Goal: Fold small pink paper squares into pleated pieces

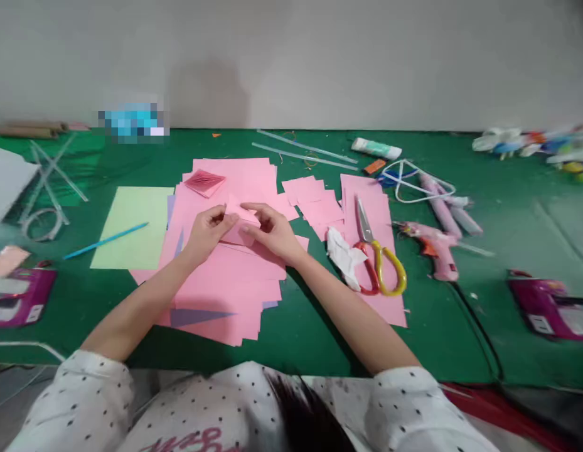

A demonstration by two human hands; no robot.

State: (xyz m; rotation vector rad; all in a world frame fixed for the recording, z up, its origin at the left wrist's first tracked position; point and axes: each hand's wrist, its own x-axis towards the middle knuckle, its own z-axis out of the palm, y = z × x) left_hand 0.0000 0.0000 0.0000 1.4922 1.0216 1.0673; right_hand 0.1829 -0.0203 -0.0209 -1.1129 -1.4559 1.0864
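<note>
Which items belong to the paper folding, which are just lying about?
Likely in the job: pink paper in left hand and right hand; folded pink piece; small pink sheets.

Apparently just lying about: scissors, glue gun, blue pencil, light green sheet.

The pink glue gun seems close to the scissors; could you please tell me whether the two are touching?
Apart. The head view shows green tabletop between the glue gun and the scissors.

Soft, even, moderate light fills the view; a faint shadow falls on the grey wall [319, 69]. Edges blur and stretch, and a pixelated blue patch [133, 120] hides detail.
</note>
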